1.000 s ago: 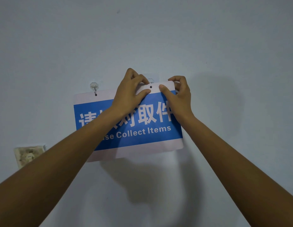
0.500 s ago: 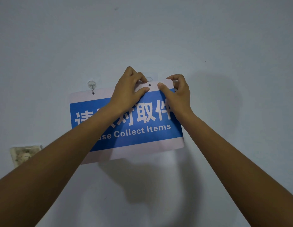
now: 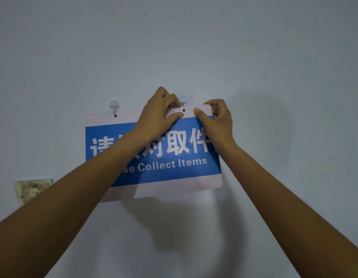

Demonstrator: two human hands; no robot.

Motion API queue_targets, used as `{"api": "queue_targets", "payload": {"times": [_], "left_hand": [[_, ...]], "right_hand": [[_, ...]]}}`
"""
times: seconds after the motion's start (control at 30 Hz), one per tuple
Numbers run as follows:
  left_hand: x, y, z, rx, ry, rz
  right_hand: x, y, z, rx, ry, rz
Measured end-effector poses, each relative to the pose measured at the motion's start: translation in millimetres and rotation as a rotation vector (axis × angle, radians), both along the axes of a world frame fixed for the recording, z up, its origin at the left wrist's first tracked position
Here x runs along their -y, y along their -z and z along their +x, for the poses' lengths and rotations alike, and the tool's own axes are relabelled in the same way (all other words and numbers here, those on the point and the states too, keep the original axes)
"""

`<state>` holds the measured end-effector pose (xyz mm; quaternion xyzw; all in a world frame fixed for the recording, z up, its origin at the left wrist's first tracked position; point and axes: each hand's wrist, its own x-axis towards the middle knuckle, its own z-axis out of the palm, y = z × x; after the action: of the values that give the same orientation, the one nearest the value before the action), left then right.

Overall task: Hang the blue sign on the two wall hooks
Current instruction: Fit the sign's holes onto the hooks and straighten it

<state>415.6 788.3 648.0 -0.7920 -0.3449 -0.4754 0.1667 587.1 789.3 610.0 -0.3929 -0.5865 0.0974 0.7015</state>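
The blue sign [image 3: 174,169] with white borders and the words "Collect Items" lies flat against the pale wall. Its left hole sits on the left clear hook [image 3: 114,107]. The right hook [image 3: 183,101] shows just above the sign's right hole [image 3: 184,110], which hangs a little below it. My left hand [image 3: 160,115] pinches the sign's top edge just left of that hole. My right hand [image 3: 216,121] pinches the top right corner, thumb on the front. My left forearm hides part of the lettering.
A broken wall patch or socket recess [image 3: 32,189] sits low on the left. The rest of the view is bare blue-grey wall [image 3: 274,57], with the shadow of my arms below and right of the sign.
Both hands and the sign's right end have shifted slightly, bringing the right hole close under the right hook. The left hole stays on the left hook.
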Motion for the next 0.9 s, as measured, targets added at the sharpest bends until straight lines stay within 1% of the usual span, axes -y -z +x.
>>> {"api": "queue_targets", "payload": {"times": [0.1,0.23,0.33,0.7,0.9], "left_hand": [[0,1,1,-0.001,-0.019,-0.001],[4,-1,-1,0.061,0.019,0.006],[5,-6,-2,0.085,0.013,0.005],[2,-13,6,0.104,-0.048,-0.015],[0,-13,7,0.1,-0.039,-0.008]], "right_hand": [[2,1,-2,0.015,0.021,0.01],[5,-5,-3,-0.002,0.016,0.049],[7,-14,-4,0.024,0.046,0.071],[-2,-28,0,0.093,0.128,0.032],[0,-28,-3,0.048,0.154,0.061]]}}
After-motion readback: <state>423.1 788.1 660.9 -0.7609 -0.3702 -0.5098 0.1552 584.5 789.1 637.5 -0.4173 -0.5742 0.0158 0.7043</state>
